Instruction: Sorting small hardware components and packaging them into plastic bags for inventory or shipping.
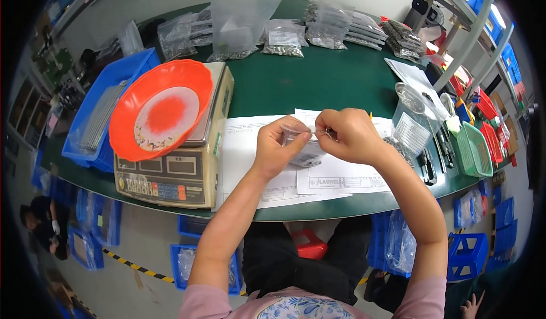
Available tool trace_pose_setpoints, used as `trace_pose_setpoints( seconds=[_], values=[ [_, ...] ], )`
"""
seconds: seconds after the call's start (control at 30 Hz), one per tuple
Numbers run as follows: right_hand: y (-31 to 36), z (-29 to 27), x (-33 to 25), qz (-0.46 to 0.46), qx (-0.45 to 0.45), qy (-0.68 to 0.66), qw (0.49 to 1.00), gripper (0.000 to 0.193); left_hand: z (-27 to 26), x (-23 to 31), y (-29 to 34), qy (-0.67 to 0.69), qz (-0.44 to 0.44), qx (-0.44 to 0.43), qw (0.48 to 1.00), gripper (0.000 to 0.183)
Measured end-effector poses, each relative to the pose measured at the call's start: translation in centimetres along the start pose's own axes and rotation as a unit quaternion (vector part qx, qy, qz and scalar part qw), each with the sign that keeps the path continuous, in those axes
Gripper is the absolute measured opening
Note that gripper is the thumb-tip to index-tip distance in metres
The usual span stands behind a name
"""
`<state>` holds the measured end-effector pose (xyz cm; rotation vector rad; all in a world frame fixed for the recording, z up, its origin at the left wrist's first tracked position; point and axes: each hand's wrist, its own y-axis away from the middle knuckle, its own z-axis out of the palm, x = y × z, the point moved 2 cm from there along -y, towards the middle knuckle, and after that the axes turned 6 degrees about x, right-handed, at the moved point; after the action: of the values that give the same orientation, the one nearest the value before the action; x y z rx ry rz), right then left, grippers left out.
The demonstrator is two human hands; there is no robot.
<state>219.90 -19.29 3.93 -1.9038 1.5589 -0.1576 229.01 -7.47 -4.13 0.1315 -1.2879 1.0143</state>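
Over the white printed sheets (259, 174), my two hands hold a small clear plastic bag (307, 158) with dark grey contents at its bottom. My left hand (275, 149) is closed on the bag's left upper side, thumb across the front. Fingers curled, my right hand (350, 132) pinches the bag's upper right edge. What lies between the right fingertips is partly hidden. To the left stands a counting scale (162, 174) with a shallow orange-red plastic dish (122, 122) on it. Some tiny bits lie in the dish.
A blue bin (88, 140) with long metal rods sits left of the scale. Filled clear bags (283, 46) line the table's back. At the right are a tilted clear plastic tub (410, 111), black-handled tools (427, 166) and a green basket (475, 148). A person's hand (472, 306) shows lower right.
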Motion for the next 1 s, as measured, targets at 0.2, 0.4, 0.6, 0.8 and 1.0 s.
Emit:
trace_pose_setpoints(
  seconds=[0.2, 0.4, 0.6, 0.8, 1.0],
  values=[
    [-0.4, -1.2, -0.4, 0.022, -0.035, 0.065, 0.997, 0.012, 0.0, -0.2, 0.1, -0.038, 0.012, 0.024, 0.999, 0.005],
    [0.3, -1.5, 0.5, 0.094, -0.021, 0.045, 0.994, 0.009, -0.3, 0.4, -0.2, 0.02, -0.031, 0.042, 0.998, 0.011],
    [0.8, -1.2, 0.0, 0.022, 0.006, 0.023, 0.999, 0.007, 0.8, 2.7, -0.2, -0.223, 0.195, 0.116, 0.948, 0.019],
    [2.0, -1.4, -1.8, -0.077, 0.02, 0.133, 0.988, 0.01, 2.7, 6.8, 0.1, -0.51, 0.305, -0.101, 0.798, 0.018],
    [2.9, -1.0, -1.8, -0.082, 0.019, 0.14, 0.987, 0.011, 3.4, 6.4, 0.4, -0.55, 0.325, -0.146, 0.755, 0.01]
  ],
)
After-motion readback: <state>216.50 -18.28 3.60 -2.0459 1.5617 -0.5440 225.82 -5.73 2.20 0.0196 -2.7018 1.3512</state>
